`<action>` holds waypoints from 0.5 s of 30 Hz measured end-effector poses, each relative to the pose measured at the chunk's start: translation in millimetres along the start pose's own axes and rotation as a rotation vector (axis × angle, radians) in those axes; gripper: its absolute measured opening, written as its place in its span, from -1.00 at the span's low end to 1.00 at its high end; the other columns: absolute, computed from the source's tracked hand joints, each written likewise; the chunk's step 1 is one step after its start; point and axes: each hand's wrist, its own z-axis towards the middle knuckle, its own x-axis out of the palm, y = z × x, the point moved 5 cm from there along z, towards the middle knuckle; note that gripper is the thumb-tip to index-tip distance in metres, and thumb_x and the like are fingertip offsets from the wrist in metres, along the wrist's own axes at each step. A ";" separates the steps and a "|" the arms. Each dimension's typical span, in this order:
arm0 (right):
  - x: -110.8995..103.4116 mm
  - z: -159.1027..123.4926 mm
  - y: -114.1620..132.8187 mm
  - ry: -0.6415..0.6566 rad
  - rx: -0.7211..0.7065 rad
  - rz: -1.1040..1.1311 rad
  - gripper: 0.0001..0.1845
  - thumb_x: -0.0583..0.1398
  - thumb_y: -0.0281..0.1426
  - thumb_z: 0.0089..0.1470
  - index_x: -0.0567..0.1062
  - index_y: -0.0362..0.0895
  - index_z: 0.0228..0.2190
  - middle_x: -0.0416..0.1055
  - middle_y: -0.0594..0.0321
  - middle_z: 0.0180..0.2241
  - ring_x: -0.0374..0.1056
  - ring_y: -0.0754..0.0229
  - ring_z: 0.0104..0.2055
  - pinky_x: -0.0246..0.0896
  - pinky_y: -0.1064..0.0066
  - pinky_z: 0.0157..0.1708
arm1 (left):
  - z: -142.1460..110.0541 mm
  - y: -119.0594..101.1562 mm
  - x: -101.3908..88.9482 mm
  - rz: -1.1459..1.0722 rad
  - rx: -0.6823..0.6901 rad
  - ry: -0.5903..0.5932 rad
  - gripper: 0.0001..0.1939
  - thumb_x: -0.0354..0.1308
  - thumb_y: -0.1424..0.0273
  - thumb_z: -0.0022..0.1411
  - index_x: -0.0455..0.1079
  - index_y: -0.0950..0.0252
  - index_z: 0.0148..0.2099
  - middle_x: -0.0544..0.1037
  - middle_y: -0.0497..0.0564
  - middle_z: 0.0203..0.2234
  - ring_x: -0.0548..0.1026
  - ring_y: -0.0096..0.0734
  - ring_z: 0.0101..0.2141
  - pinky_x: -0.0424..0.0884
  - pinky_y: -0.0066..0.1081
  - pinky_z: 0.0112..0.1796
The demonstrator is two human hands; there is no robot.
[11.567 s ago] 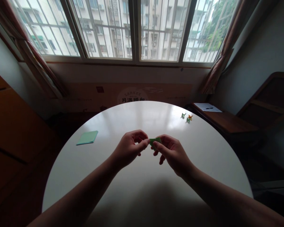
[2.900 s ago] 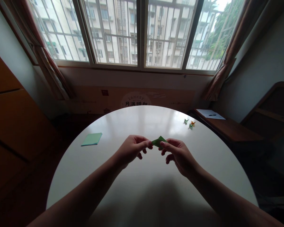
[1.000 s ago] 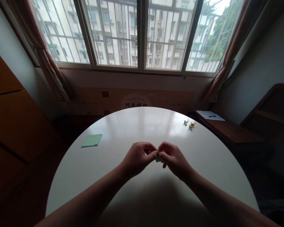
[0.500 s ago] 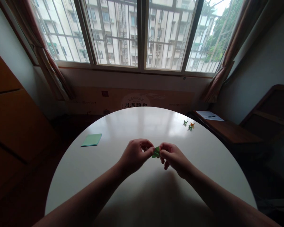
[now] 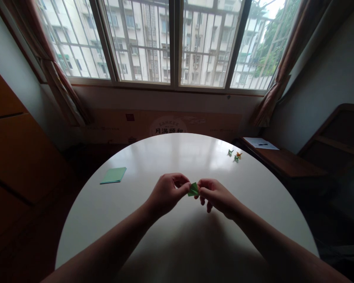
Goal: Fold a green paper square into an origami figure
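Note:
A small piece of folded green origami paper (image 5: 193, 189) is held above the white round table (image 5: 177, 251). My left hand (image 5: 171, 192) pinches its left side between thumb and forefinger. On the other side, my right hand (image 5: 214, 193) grips the right edge with thumb and forefinger, its other fingers curled loosely below. Parts of the folds are hidden behind the fingertips. To the left lies a stack of light green square paper (image 5: 113, 175). Toward the far right of the table stand three tiny folded paper figures, two green (image 5: 230, 152) and one orange (image 5: 238, 155).
A wooden side table or bench (image 5: 286, 163) with a white sheet (image 5: 261, 143) and a dark pen stands beyond the table's right edge. Behind the table are a long printed carton (image 5: 209, 122) and a barred window. An orange-brown cabinet (image 5: 11, 149) is at the left.
A second ago my hands were close together, mostly covering the green paper. They have since drawn slightly apart, and more of its folded faces show between the fingertips.

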 end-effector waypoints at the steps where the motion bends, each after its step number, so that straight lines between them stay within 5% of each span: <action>1: -0.6 0.3 -0.5 0.006 0.003 -0.004 -0.92 0.16 -0.43 -0.09 0.44 -0.17 -0.47 0.45 0.22 -0.47 0.28 0.28 -0.54 0.17 0.58 -0.75 | 0.7 1.2 -1.5 -0.018 -0.013 -0.009 -0.87 0.20 0.40 0.11 0.53 0.36 -0.38 0.59 0.00 -0.50 0.46 -0.44 -0.52 0.36 -0.53 -0.57; 7: -1.7 0.6 2.1 0.001 -0.028 0.031 -0.97 0.14 -0.46 -0.08 0.39 -0.15 -0.47 0.43 0.26 -0.44 0.27 0.30 -0.53 0.18 0.59 -0.74 | 5.5 6.7 -12.3 -0.102 -0.059 -0.102 -0.75 0.22 0.28 0.14 0.52 0.40 -0.29 0.59 0.05 -0.47 0.41 -0.46 -0.54 0.36 -0.51 -0.62; 15: 13.4 -6.0 5.3 0.036 -0.214 0.111 -0.70 0.33 -0.29 0.05 0.46 -0.14 -0.19 0.42 0.27 -0.36 0.37 0.24 -0.41 0.31 0.54 -0.65 | 3.5 9.0 -5.7 -0.223 -0.110 -0.149 -0.69 0.23 0.22 0.13 0.52 0.42 -0.27 0.54 0.04 -0.50 0.39 -0.46 -0.51 0.34 -0.53 -0.60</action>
